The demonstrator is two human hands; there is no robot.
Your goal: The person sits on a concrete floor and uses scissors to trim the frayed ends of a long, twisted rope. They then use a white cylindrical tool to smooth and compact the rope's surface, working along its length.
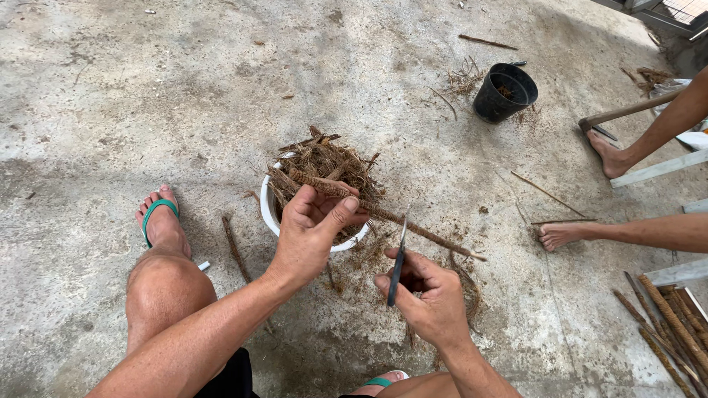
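Brown stalk (383, 214): gripped by left hand (310, 236), slanting over the white bowl (267, 210).
Right hand (431, 298): clenched around knife (398, 265), just right of bowl.
Progress: bowl heaped with fibre scraps (328, 162); stalk bundle (671, 324) far right awaits.

Stained concrete floor, littered with bark scraps

The concrete floor (118, 110) bears a white bowl (267, 214) of brown fibre at centre, a black pot (504, 93) toward one o'clock, and rough sticks (675, 324) piled at four o'clock.
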